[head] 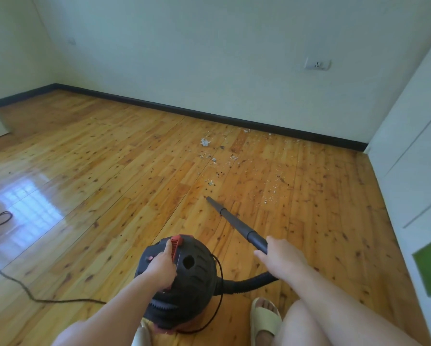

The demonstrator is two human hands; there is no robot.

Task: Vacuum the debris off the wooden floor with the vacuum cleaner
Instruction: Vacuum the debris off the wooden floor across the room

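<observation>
Home room: wooden floor (114,161), wall socket (317,64)

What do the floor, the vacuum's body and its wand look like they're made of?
Floor: wood planks with knots and grain, glossy varnish showing a bright reflection. Vacuum body: likely moulded plastic, matte black, with vent slots. Wand: probably plastic too, smooth dark grey, in stepped sections; metal cannot be excluded.

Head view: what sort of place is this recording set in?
Probably an unfurnished room in a home: a glossy wooden floor, plain walls with a dark baseboard, and a wall socket.
</observation>
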